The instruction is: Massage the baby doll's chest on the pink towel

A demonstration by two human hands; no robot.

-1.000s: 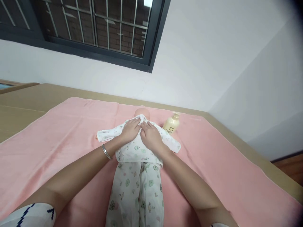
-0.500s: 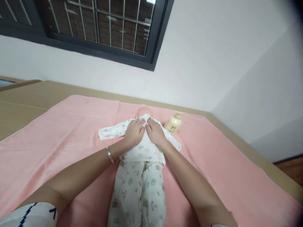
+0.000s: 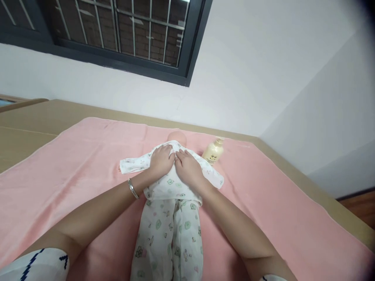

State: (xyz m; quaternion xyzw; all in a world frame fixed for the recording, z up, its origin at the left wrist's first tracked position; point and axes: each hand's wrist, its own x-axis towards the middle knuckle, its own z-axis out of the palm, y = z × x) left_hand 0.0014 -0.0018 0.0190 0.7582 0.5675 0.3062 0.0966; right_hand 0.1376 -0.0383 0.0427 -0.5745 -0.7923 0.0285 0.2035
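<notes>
Head view:
1. Left hand [image 3: 162, 160] and right hand [image 3: 189, 169] lie flat, fingers nearly straight, gripping nothing, on the doll's [image 3: 176, 138] printed top [image 3: 168, 189], mid-blanket [image 3: 252, 195].
2. Blanket bare rightward; bottle [image 3: 213, 151] beside the doll's sleeve.

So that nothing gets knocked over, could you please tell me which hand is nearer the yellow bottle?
Right. The right hand rests on the patterned top, to the left of the yellow bottle. The left hand rests farther left on the same top.
</notes>
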